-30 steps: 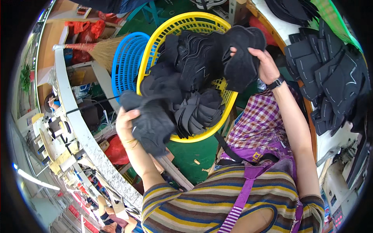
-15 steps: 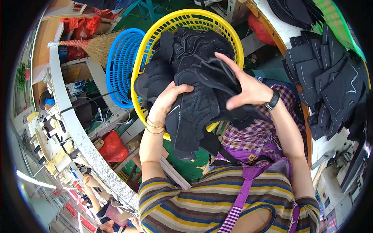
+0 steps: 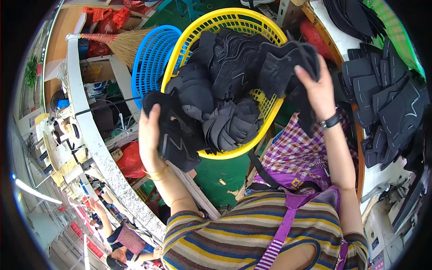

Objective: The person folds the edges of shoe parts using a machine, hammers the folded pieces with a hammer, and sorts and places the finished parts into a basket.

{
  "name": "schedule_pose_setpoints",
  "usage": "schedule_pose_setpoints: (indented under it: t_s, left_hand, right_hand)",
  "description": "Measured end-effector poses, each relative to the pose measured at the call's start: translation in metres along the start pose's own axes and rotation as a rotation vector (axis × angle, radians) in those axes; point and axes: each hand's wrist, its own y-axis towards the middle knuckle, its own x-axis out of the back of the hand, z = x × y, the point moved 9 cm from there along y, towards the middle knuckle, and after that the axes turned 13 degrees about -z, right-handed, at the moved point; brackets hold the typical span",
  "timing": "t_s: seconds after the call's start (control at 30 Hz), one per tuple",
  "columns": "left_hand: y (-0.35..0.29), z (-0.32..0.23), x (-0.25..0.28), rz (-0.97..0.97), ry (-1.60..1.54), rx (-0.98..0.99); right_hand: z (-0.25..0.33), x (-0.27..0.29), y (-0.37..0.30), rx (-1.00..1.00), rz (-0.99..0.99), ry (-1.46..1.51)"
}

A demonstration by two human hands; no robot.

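Observation:
A yellow plastic basket in front of me holds heaps of black cut fabric pieces, some fanned in overlapping layers. My left hand grips a bunch of black fabric pieces over the basket's near left rim, thumb on top. At the right rim my right hand holds another bunch of black fabric pieces, which flop over and hang down below it. A thin light line is stitched or marked on some of the pieces. The fingers under each bunch are hidden.
A blue basket stands against the yellow one's left side, a straw broom behind it. The right-hand white table carries stacked black pieces. A speckled white table edge curves along the left. A person works at lower left.
Both hands have moved apart: the left went left and down with one bunch, the right went right and up with another. The right hand was open before. More of the basket's contents now shows between them.

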Motion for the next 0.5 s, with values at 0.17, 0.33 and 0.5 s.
schedule_pose_setpoints:
  t_s: [0.17,0.33,0.5]
  left_hand:
    - [-0.068,0.001,-0.122,-0.012,0.538,-0.494]
    - [-0.099,0.003,-0.207,0.488,-0.066,-0.546]
    - [-0.114,-0.003,-0.204,0.187,0.207,-0.954]
  right_hand:
    - [0.010,-0.055,-0.058,-0.004,0.164,-0.059]
    - [-0.031,-0.035,-0.062,-0.499,0.025,0.235]
    - [-0.029,-0.044,-0.059,-0.598,0.147,0.481]
